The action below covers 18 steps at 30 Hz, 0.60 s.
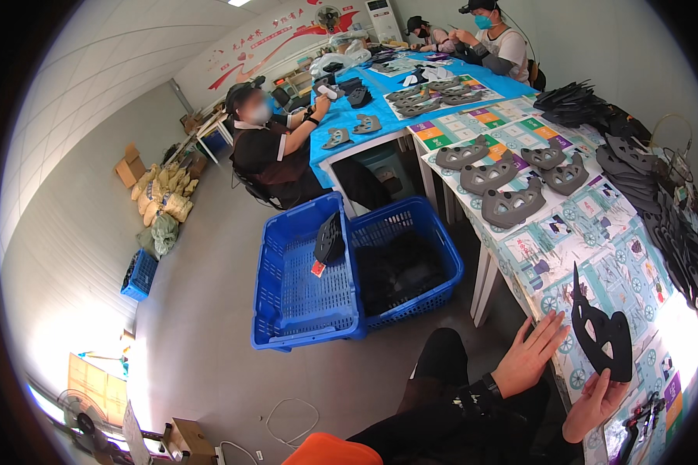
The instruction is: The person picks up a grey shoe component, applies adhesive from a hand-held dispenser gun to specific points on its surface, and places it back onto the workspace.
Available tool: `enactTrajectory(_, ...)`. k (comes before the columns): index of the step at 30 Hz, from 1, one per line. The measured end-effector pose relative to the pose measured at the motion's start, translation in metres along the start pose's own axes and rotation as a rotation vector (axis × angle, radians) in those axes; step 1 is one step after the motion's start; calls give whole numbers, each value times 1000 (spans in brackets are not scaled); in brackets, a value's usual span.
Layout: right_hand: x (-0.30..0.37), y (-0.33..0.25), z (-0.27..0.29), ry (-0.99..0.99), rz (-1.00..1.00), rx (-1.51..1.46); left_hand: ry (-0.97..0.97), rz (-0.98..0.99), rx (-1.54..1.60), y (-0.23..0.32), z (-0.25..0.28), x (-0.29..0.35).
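Note:
Pinched by its near end, a flat black cut-out piece (602,338) with holes and a long thin point is in my right hand (597,406), thumb and fingers closed on it above the patterned table cover (554,263). My left hand (529,357) rests at the table's edge, fingers stretched out, just left of the piece and holding nothing. Several grey curved pieces with cutouts (513,204) lie farther up the table. Along its right side run overlapping stacks of black pieces (677,249). Near my right hand is a small dark tool-like item (642,422), its kind unclear.
Left of the table stand two blue plastic baskets (267,298); one holds a dark item, the other a dark heap. A person (267,143) sits at the blue-covered table (326,155), and other people work at its far end. Sacks (163,191) and a white cable (293,401) lie on the floor.

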State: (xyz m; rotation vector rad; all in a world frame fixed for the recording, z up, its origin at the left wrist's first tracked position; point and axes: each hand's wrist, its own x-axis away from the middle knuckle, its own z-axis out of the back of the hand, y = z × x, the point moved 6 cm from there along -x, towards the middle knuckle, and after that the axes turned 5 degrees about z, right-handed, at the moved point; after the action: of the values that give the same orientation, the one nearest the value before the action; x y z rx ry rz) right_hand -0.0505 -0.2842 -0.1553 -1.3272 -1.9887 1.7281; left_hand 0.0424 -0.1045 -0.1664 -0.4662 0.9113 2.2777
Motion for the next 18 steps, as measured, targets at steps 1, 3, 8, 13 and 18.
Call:
enactTrajectory(1,0,1,1,0,0,0,0,0,0,0,0,0)
enactTrajectory(3,0,3,3,-1,0,-6,5,-1,0,0,0,0)
enactTrajectory(8,0,2,2,0,3,-22,5,0,5,0,-1,0)
enactTrajectory(13,0,2,2,3,2,-27,17,1,19,0,0,0)
enactTrajectory(18,0,3,3,23,-4,-44,14,1,23,0,0,0)
